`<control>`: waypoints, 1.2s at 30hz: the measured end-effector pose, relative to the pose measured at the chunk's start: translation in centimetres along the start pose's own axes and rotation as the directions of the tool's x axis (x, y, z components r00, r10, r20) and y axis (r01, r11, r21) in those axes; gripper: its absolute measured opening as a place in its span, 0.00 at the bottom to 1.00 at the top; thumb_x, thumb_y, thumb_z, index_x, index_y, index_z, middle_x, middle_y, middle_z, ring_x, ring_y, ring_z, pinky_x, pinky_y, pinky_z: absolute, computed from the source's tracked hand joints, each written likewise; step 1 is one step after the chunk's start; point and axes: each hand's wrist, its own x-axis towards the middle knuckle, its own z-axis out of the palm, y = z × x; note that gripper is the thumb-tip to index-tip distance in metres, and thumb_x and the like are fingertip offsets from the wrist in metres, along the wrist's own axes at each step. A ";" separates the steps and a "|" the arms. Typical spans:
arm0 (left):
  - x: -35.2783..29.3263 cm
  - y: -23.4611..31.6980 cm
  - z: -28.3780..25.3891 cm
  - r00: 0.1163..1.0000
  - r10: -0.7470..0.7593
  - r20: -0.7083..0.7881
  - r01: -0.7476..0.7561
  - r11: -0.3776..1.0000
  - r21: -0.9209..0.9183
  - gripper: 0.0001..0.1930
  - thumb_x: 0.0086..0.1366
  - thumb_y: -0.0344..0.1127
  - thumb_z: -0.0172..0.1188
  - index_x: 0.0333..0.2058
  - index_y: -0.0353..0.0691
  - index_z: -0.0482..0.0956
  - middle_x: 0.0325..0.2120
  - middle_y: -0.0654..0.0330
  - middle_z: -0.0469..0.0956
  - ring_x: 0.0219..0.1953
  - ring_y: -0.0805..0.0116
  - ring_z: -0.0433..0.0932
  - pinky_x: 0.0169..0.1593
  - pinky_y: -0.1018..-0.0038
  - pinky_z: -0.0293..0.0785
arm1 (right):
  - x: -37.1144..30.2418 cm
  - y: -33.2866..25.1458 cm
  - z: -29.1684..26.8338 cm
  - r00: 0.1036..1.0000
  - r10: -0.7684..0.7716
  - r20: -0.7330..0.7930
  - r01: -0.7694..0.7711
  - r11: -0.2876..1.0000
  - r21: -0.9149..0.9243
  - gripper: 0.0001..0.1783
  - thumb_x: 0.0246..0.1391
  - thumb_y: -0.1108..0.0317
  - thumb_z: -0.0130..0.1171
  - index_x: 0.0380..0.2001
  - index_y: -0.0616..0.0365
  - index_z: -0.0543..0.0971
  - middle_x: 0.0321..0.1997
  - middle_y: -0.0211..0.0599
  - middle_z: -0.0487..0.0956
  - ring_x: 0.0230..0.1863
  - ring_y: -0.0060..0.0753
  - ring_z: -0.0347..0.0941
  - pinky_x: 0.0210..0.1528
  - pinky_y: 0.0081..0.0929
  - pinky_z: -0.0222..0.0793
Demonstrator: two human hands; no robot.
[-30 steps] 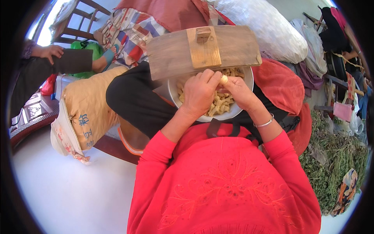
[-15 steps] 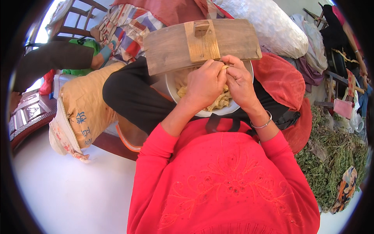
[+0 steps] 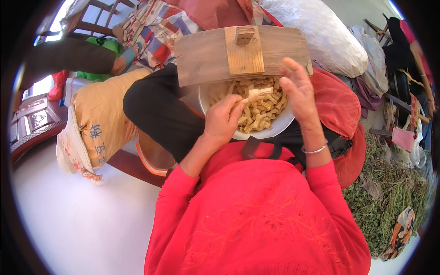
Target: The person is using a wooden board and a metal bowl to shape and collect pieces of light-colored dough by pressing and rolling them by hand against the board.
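My left hand [image 3: 221,120] is closed over the left part of a white bowl [image 3: 282,128], pinching a pale yellow strip [image 3: 260,92] between thumb and fingers. The strip looks like tofu skin, and its free end points right. Many short, twisted pieces [image 3: 259,120] of similar colour fill the bowl, which sits in my lap. At the bowl's right side my right hand [image 3: 300,94] is raised with its fingers apart and nothing in them. A wooden board [image 3: 199,59] with a small block on it covers the bowl's far edge.
On the left stands a tan sack [image 3: 103,119], with another person's leg [image 3: 73,59] beyond it. A white sack [image 3: 321,36] lies behind the board. Dried green plants [image 3: 385,201] are heaped at the right, near a red cloth [image 3: 337,101].
My hands have parted from the pinch they shared at the board's near edge. The left moved down and left with the strip; the right moved to the right and opened.
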 end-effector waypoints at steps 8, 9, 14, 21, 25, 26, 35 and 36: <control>4.1 2.7 -0.4 0.930 0.353 0.104 -0.364 0.833 0.416 0.05 0.58 0.29 0.60 0.34 0.39 0.76 0.24 0.56 0.72 0.25 0.54 0.74 0.28 0.67 0.69 | 2.5 -3.2 0.1 0.860 0.319 0.399 -0.169 0.915 -0.365 0.20 0.57 0.59 0.60 0.47 0.61 0.76 0.31 0.28 0.78 0.32 0.18 0.70 0.34 0.17 0.69; 4.5 2.8 -0.4 0.924 0.367 0.111 -0.380 0.836 0.396 0.05 0.59 0.30 0.60 0.34 0.39 0.76 0.24 0.55 0.73 0.25 0.54 0.74 0.28 0.67 0.69 | 2.9 -3.0 0.2 0.798 0.385 0.463 -0.230 0.906 -0.355 0.18 0.57 0.60 0.59 0.46 0.61 0.77 0.31 0.28 0.79 0.31 0.18 0.71 0.34 0.18 0.69; 5.5 2.0 -1.7 0.972 -0.003 0.236 -0.023 0.994 0.105 0.09 0.66 0.35 0.55 0.35 0.34 0.76 0.22 0.59 0.73 0.24 0.70 0.71 0.30 0.74 0.68 | 4.2 -3.6 -0.4 0.737 0.511 0.442 -0.474 0.857 -0.201 0.08 0.56 0.69 0.60 0.36 0.62 0.79 0.24 0.28 0.78 0.25 0.16 0.74 0.29 0.14 0.71; 9.4 0.0 -3.8 0.958 -0.156 0.239 0.183 0.978 -0.095 0.09 0.65 0.34 0.52 0.39 0.36 0.75 0.24 0.59 0.75 0.28 0.72 0.71 0.36 0.72 0.69 | 6.1 -1.6 1.1 0.922 0.306 0.238 -0.257 0.942 -0.214 0.05 0.57 0.72 0.57 0.36 0.60 0.79 0.23 0.23 0.74 0.23 0.14 0.69 0.27 0.14 0.67; 10.8 -1.1 -3.9 0.958 -0.189 0.217 0.230 0.957 -0.180 0.07 0.65 0.29 0.53 0.40 0.34 0.75 0.29 0.67 0.74 0.31 0.81 0.69 0.36 0.82 0.66 | 7.0 0.3 1.5 0.963 0.202 0.177 -0.148 0.949 -0.279 0.05 0.57 0.70 0.57 0.33 0.60 0.79 0.21 0.22 0.73 0.23 0.14 0.67 0.26 0.16 0.65; 11.1 -1.5 -3.7 0.967 -0.171 0.189 0.206 0.961 -0.182 0.06 0.65 0.29 0.53 0.39 0.34 0.75 0.28 0.67 0.74 0.31 0.81 0.69 0.35 0.82 0.66 | 7.2 0.7 1.6 0.969 0.185 0.164 -0.130 0.946 -0.297 0.05 0.56 0.70 0.57 0.31 0.61 0.79 0.21 0.23 0.73 0.24 0.14 0.67 0.26 0.17 0.65; 11.6 -5.6 -1.9 0.993 -0.114 0.018 0.109 0.980 0.168 0.05 0.62 0.28 0.55 0.31 0.32 0.73 0.21 0.61 0.74 0.26 0.75 0.70 0.31 0.74 0.68 | 6.0 2.9 2.6 0.927 -0.228 0.298 0.375 0.595 -0.711 0.06 0.51 0.73 0.57 0.33 0.61 0.78 0.27 0.40 0.76 0.28 0.42 0.72 0.32 0.33 0.68; 11.1 -4.9 -2.1 0.989 -0.145 -0.019 0.146 0.963 0.225 0.05 0.62 0.28 0.55 0.31 0.31 0.72 0.21 0.60 0.74 0.26 0.73 0.71 0.31 0.73 0.68 | 5.7 2.8 2.3 0.930 -0.216 0.297 0.368 0.566 -0.738 0.06 0.51 0.73 0.57 0.33 0.61 0.78 0.28 0.40 0.76 0.29 0.44 0.72 0.33 0.34 0.68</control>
